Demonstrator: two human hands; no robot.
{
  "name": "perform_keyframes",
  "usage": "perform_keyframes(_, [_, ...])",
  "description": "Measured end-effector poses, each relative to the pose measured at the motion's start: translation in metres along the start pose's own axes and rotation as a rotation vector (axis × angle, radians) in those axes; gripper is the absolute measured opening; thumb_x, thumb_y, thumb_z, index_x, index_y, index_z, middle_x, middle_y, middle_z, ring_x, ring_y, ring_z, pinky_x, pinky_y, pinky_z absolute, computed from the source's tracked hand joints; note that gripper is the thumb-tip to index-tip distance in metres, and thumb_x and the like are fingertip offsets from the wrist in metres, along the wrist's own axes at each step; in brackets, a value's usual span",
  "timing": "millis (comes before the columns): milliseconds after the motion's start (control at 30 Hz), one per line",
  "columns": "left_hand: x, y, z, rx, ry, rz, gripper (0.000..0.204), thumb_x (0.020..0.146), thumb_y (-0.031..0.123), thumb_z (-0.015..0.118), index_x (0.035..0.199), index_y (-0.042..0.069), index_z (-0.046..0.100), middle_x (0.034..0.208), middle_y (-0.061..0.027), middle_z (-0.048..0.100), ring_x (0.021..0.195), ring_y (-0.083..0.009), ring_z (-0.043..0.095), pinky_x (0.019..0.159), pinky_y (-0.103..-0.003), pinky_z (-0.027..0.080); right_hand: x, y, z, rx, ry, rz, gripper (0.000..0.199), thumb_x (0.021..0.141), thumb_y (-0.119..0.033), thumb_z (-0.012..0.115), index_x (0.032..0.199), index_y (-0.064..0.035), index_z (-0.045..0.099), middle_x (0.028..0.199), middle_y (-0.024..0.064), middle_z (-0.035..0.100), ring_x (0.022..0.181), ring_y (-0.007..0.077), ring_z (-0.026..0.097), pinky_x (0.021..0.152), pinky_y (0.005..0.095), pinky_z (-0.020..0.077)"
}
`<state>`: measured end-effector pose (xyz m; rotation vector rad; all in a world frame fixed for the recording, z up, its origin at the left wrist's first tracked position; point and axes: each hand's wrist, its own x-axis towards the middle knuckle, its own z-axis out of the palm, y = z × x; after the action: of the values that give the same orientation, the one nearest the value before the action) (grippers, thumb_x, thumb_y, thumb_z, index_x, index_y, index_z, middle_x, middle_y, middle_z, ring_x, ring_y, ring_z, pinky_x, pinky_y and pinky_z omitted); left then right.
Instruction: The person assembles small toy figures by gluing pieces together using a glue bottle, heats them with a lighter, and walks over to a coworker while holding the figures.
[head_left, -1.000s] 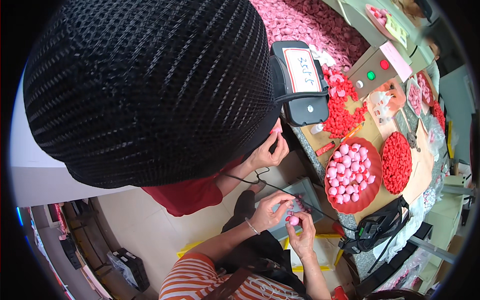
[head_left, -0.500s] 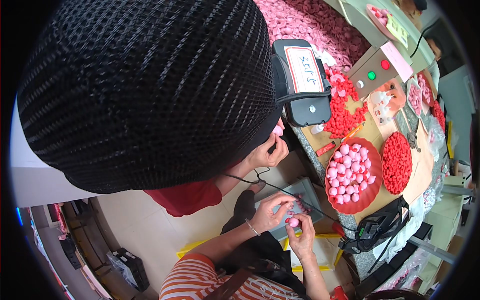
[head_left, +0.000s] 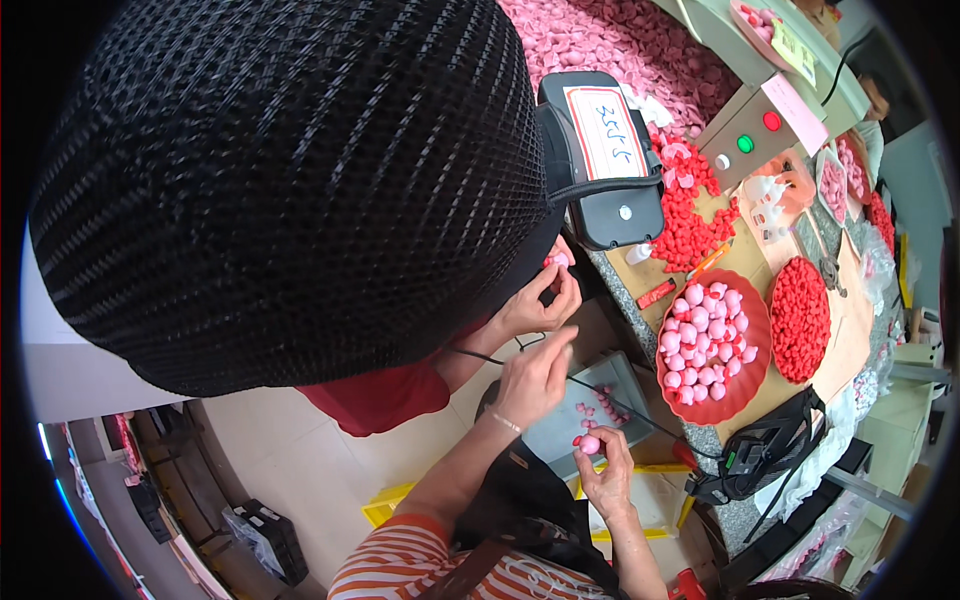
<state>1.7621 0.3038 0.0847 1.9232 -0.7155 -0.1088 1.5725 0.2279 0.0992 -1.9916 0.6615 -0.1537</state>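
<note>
Between the thumb and fingers of my right hand (head_left: 612,480) is a small pink rubber ball piece (head_left: 590,442) with a red bit on its side. My left hand (head_left: 533,378) is raised up and to the left of it, fingers stretched out, with nothing visible in them. Below my hands, a grey tray (head_left: 560,440) holds several small pink pieces (head_left: 600,402). To the right, on the bench, stands a red scalloped bowl (head_left: 757,365) full of pink balls with red parts (head_left: 705,340).
A co-worker in a black mesh cap (head_left: 290,190) fills the upper left; their hand (head_left: 540,300) holds a pink piece. The bench carries a heap of red parts (head_left: 800,320), a button box (head_left: 745,145) and a black pouch (head_left: 765,450). A cable (head_left: 640,415) crosses near my hands.
My left hand has moved up and away from the pink ball piece, its fingers straightening. My right hand still holds the piece in nearly the same place.
</note>
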Motion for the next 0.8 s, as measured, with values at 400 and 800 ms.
perform_keyframes(400, [0.086,-0.003,-0.023,0.735,0.082,0.208,0.023,0.080,0.003,0.060,0.102,0.002,0.061,0.088,-0.0125,0.061,0.079,-0.0283,0.061,0.068,-0.033,0.050,0.001,0.000,0.000,-0.009,-0.036,-0.009,0.033,0.072,0.000,0.070,0.101,-0.0029,0.054,0.100,0.0157,0.057,0.088,0.0316,0.059,0.076,0.0354,0.0488])
perform_keyframes(800, [0.086,-0.009,-0.018,0.697,0.114,0.255,0.021,0.079,0.001,0.058,0.099,0.004,0.063,0.085,-0.0107,0.056,0.076,-0.0277,0.055,0.067,-0.035,0.046,0.006,0.000,-0.003,-0.004,-0.021,-0.001,0.033,0.072,0.000,0.070,0.101,-0.0032,0.055,0.099,0.0154,0.057,0.087,0.0309,0.059,0.076,0.0345,0.0487])
